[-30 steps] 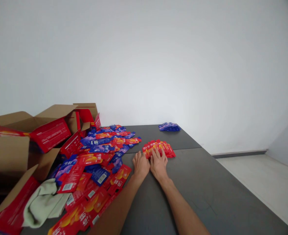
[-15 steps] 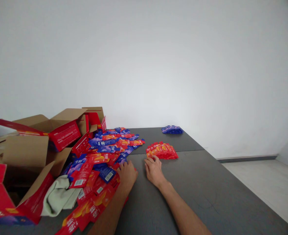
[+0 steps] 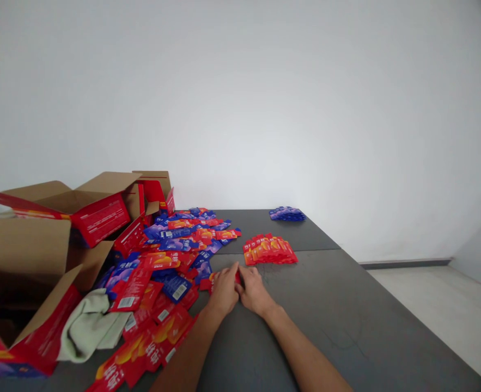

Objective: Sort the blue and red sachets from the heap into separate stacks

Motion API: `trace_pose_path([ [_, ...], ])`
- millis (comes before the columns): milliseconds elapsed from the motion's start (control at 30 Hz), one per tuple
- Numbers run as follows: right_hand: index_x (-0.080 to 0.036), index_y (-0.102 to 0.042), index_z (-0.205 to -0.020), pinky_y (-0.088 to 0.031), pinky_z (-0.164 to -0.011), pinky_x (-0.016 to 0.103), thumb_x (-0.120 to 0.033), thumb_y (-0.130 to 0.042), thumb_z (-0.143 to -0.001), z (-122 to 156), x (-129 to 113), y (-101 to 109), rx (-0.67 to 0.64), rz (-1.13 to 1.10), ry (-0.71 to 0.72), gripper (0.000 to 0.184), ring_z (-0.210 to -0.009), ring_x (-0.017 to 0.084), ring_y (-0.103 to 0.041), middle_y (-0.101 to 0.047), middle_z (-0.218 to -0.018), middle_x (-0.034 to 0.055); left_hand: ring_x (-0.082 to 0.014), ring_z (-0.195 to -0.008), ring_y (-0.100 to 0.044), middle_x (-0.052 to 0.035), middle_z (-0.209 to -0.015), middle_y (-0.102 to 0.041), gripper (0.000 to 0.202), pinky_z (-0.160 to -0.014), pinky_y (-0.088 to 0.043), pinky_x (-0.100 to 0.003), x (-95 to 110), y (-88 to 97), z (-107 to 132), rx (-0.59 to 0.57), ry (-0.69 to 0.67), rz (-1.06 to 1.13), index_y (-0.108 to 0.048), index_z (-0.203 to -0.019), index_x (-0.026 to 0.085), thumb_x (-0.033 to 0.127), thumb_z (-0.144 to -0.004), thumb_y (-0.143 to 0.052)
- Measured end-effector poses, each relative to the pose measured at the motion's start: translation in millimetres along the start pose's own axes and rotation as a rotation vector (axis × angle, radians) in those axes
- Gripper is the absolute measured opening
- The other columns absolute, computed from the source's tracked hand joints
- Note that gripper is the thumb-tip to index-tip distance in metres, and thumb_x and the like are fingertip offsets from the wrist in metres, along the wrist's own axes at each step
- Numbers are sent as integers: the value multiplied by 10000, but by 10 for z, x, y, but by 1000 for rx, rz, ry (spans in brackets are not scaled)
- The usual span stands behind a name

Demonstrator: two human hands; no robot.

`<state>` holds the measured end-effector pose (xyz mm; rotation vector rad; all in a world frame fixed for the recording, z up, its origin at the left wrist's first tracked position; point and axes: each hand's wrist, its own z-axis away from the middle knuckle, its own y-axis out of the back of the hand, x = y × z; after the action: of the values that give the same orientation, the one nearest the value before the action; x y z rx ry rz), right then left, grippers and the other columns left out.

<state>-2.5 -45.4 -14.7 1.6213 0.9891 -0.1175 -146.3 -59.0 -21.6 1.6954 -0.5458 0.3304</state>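
My left hand (image 3: 224,289) and my right hand (image 3: 255,289) meet over the dark table, their fingertips close together. Between them a bit of a red packet (image 3: 237,277) shows, gripped by the closed fingers of both hands; most of it is covered. Just beyond lies a fanned row of red packets (image 3: 269,249), with orange fruit-like prints facing up. To the left spreads a loose heap of mixed red and blue packets (image 3: 177,260), some with barcodes showing. A stack of blue packets (image 3: 287,213) rests at the table's far end.
Open red cardboard boxes (image 3: 101,222) with brown insides crowd the left side. A pale green cloth (image 3: 91,326) lies crumpled against the nearest box (image 3: 28,247). The grey table (image 3: 314,310) has a seam across it and ends at a white wall (image 3: 273,125).
My left hand has moved right, off the heap, with a red packet. My right hand has drawn back slightly from the fanned red row to meet it. The view has shifted slightly.
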Motion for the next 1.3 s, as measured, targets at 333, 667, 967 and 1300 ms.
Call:
trace_pose_path([
  [333, -174, -660, -1119, -434, -938, 337, -176, -625, -709, -82, 177, -128, 155, -220, -176, 412, -1009, 239, -613, -677, -1107, 106, -264, -1413, -327, -117, -1455, -493, 717, -1174, -212, -420, -45, -5, -4, 185, 14, 80, -472, -1420, 159, 69, -712, -545],
  [667, -183, -623, -771, -418, -584, 248, -386, -730, -678, -46, 13, 86, 143, -867, -411, 248, -600, 141, -540, -639, -681, -9, -249, -912, -688, -134, -1014, -727, 425, -814, -533, -366, -77, 156, -94, 317, 381, 1045, -677, -1035, 124, 421, -732, -709],
  [967, -157, -710, -849, -421, -618, 245, -642, -667, -749, -40, -184, 255, 110, -800, -286, 497, -679, 155, -556, -670, -736, 21, -188, -631, -643, -38, -665, -697, 345, -620, -489, -277, 13, 212, -20, 62, 239, 1102, -718, -770, 120, 419, -619, -796],
  [1300, -159, -669, -714, -384, -579, 234, -626, -698, -727, -41, -211, 234, 127, -817, -298, 468, -597, 124, -497, -627, -652, 0, -116, -599, -499, 19, -616, -588, 287, -580, -374, -219, 58, 257, -19, 233, 149, 945, -634, -643, 155, 408, -776, -606],
])
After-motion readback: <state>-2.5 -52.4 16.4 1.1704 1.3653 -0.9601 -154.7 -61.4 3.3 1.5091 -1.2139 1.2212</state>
